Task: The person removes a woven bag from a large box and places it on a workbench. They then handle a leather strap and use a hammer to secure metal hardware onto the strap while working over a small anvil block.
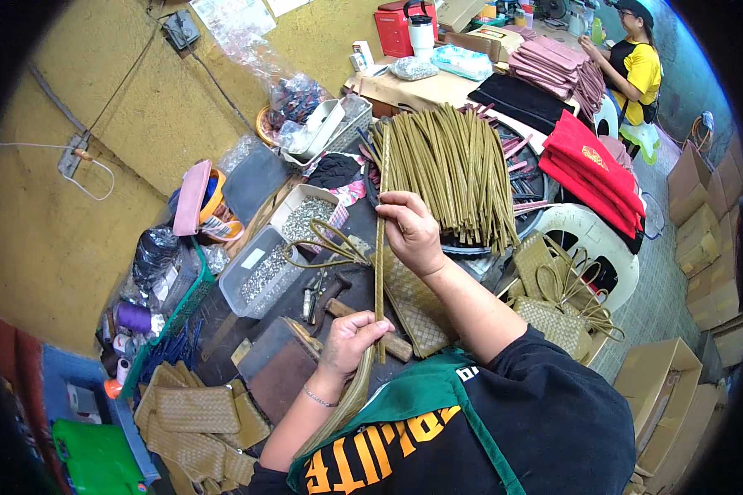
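Note:
Upright in front of me runs a long, narrow olive-brown strap [380,276]. My right hand [410,233] pinches it at about mid-length, with its upper end reaching toward the big pile. Lower down, my left hand [351,342] closes on the same strap between thumb and fingers. More strap material [348,406] hangs below the left hand along my forearm. Past my right hand lies a thick pile of matching straps [446,173] on a round dark tray. A woven olive pouch [417,301] with a looped strap lies just beyond my hands, next to a hammer [334,301].
Two plastic bins of small metal pieces [264,268] stand left of the hammer. Woven pouches [198,421] are heaped at lower left beside a green basket [182,305]. Red folded cloth [590,173] and a white chair [582,231] are on the right. A co-worker [636,70] sits at far right.

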